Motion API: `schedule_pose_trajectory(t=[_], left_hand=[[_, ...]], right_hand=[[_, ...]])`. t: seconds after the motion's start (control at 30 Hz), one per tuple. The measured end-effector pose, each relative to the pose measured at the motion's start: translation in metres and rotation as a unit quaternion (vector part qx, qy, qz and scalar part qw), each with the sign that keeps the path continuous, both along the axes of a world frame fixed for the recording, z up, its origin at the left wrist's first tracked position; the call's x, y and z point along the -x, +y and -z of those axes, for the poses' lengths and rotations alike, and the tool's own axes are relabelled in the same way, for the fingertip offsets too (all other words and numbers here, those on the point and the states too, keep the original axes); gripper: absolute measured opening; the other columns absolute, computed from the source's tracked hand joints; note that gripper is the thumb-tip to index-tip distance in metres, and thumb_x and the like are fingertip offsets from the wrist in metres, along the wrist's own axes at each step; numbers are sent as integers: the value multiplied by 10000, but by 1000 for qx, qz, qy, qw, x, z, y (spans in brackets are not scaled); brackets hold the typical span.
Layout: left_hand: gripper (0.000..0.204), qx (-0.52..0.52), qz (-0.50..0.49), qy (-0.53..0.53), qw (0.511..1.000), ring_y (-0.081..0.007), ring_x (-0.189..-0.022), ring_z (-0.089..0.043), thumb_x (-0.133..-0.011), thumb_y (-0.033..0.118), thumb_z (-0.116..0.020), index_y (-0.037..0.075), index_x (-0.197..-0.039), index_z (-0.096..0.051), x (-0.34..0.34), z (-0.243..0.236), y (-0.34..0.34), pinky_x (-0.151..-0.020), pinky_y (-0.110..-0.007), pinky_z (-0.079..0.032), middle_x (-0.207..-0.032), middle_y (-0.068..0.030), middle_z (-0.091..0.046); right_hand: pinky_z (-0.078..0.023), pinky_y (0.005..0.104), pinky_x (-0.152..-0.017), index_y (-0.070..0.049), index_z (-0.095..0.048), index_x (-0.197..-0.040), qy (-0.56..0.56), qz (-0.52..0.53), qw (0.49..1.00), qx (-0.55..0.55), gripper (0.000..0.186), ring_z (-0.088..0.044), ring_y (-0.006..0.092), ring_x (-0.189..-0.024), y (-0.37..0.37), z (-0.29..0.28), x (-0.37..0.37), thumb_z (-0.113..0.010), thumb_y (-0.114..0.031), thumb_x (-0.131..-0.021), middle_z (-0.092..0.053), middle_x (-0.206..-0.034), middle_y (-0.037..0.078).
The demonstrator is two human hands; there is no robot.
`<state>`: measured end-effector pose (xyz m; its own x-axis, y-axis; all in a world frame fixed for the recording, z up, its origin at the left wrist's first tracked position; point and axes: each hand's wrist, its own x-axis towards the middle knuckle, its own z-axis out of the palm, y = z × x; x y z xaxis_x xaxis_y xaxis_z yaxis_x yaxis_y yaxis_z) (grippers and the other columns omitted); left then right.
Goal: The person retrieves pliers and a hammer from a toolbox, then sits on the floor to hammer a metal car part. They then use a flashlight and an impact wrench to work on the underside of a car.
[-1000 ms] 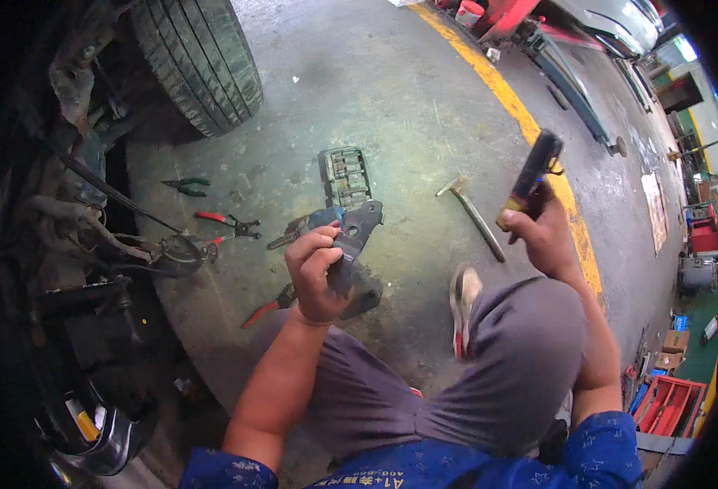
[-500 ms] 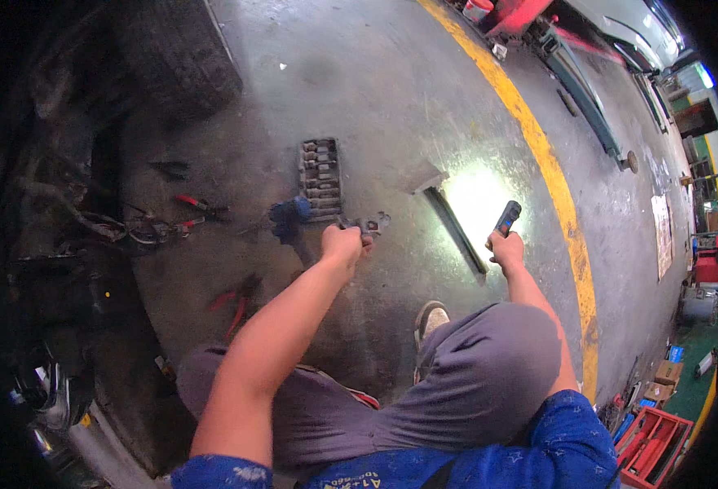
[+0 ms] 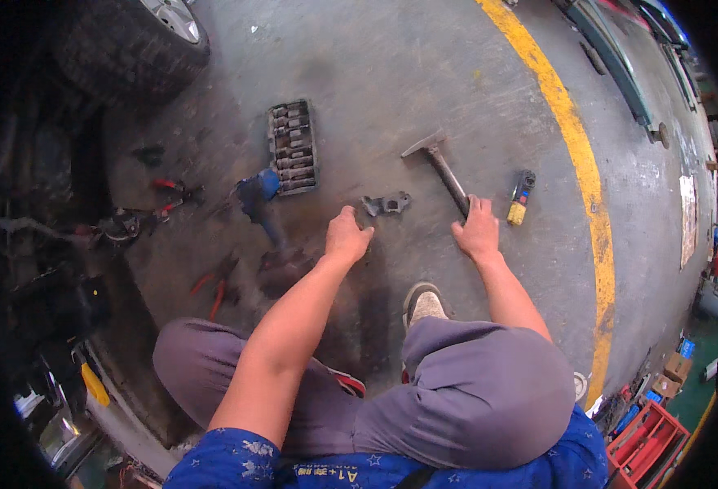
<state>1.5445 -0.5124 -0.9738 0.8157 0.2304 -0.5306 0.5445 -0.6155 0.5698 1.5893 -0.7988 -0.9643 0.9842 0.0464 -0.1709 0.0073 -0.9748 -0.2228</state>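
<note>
A small grey metal bracket (image 3: 387, 204) lies on the floor in front of me. My left hand (image 3: 348, 238) is just left of it, thumb and forefinger apart, with nothing seen between them. To the right, my right hand (image 3: 479, 231) has its fingers round the handle end of a hammer (image 3: 447, 175). The hammer rests on the floor, its head pointing away from me. Beside that hand lies a dark work light (image 3: 524, 189) with a yellow end, apart from my fingers.
A socket set in its case (image 3: 293, 155) lies ahead, next to a blue impact wrench (image 3: 262, 204). Red-handled pliers (image 3: 218, 289) and other tools lie at left near a vehicle wheel (image 3: 130, 49). A yellow line (image 3: 575, 134) crosses the floor at right; a red toolbox (image 3: 644, 444) stands lower right.
The bracket has left my left hand and lies on the floor. My right hand has put down the light, which no longer shines, and moved left onto the hammer handle.
</note>
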Motion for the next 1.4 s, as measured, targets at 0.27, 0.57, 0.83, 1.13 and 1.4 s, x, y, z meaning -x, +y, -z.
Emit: schedule_pose_trajectory(t=[0.27, 0.57, 0.83, 1.13, 1.4], left_hand=[[537, 2, 171, 12, 985, -308, -998, -677, -784, 289, -780, -20, -1187, -606, -9, -26, 54, -875, -391, -527, -1040, -183, -706], [294, -45, 343, 57, 936, -316, -868, -664, -809, 237, -751, 10, -957, -639, 13, -189, 262, -756, -410, -511, -909, -182, -678], [796, -310, 74, 116, 941, -427, -1278, -437, -648, 159, -835, 76, -1333, -437, 242, -3, 296, -994, -487, -436, -1446, -220, -375], [628, -328, 42, 80, 940, -433, -1236, -479, -677, 115, -785, 37, -1233, -504, 281, 30, 342, -984, -496, -447, -1472, -248, -362], [338, -328, 138, 89, 930, -430, -1181, -523, -733, 86, -713, 18, -1048, -612, 225, -9, 328, -961, -464, -472, -1387, -245, -473]], right_hand=[[-490, 484, -835, 48, -558, -1010, 94, 23, 988, -121, 339, -620, 469, -936, 19, -18, -37, -611, -248, -854, -645, -953, 311], [-444, 397, -654, 2, -557, -911, 244, 108, 916, -299, 359, -533, 214, -690, 35, -72, 61, -570, -352, -971, -563, -719, 122], [-443, 417, -714, 21, -547, -919, 313, 37, 911, -266, 439, -529, 288, -726, 45, -43, 67, -488, -407, -1000, -575, -769, 165], [-454, 457, -825, 42, -556, -985, 325, 39, 916, -233, 471, -594, 405, -883, 49, -32, 69, -487, -424, -1001, -622, -903, 254], [-469, 427, -654, 2, -526, -891, 301, 42, 915, -264, 479, -587, 272, -683, 35, -18, 77, -459, -458, -1007, -568, -731, 140]])
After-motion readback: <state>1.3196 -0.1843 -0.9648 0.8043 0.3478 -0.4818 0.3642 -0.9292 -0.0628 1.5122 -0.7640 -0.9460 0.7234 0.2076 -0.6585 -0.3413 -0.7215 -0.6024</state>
